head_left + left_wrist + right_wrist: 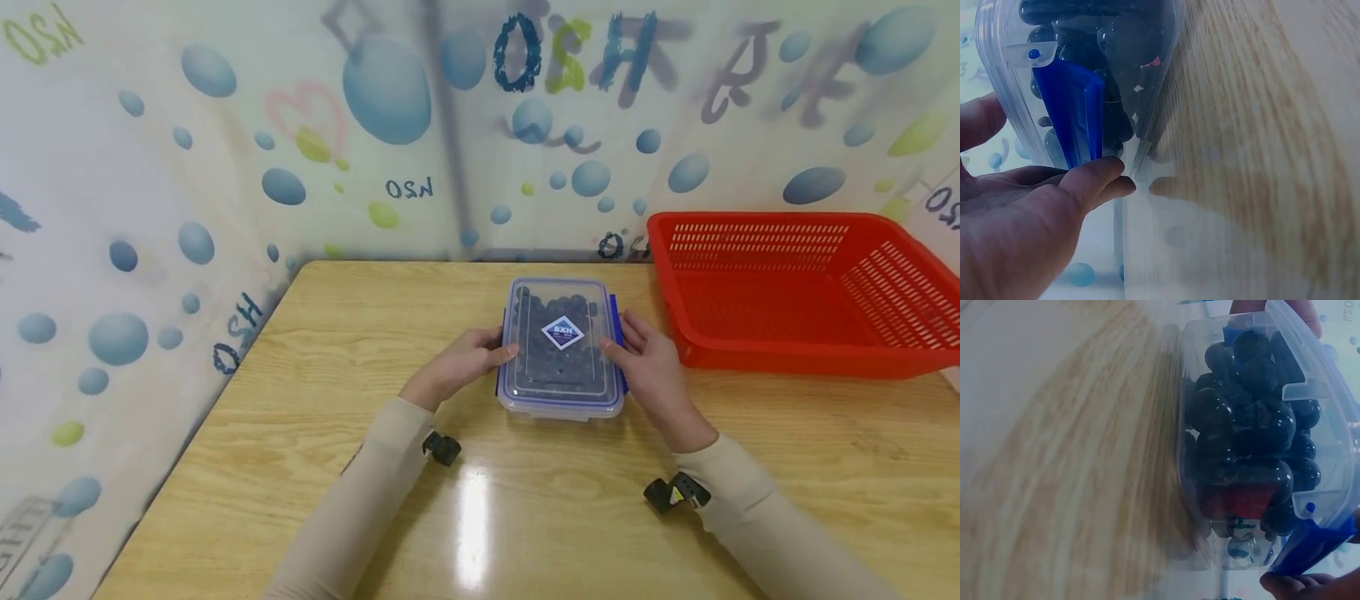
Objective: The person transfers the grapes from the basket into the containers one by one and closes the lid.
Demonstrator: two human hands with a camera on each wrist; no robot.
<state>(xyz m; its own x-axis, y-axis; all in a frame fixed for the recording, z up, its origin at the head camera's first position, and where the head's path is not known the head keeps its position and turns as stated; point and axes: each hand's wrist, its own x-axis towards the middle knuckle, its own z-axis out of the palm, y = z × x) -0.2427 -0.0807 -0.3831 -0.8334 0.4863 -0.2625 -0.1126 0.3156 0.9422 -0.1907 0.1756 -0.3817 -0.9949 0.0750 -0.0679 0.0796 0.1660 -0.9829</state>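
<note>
A clear plastic food storage box [562,377] with a blue lid seal and a diamond label sits on the table. Dark, glossy round pieces [1257,428] that look like grapes fill much of it. My left hand [467,360] holds its left side, thumb on the lid's edge. In the left wrist view, fingertips touch the lower end of a blue latch [1066,112], which slants away from the wall. On the right side my right hand [654,373] grips the box, thumb on the lid. Its fingers are at the other latch [1313,547], also angled outward.
A red slotted plastic basket [795,360] stands at the back right, close to my right hand. The wooden table [337,350] meets a patterned wall covering [480,167] at the back and left. Small black cameras [442,448] are strapped at both wrists.
</note>
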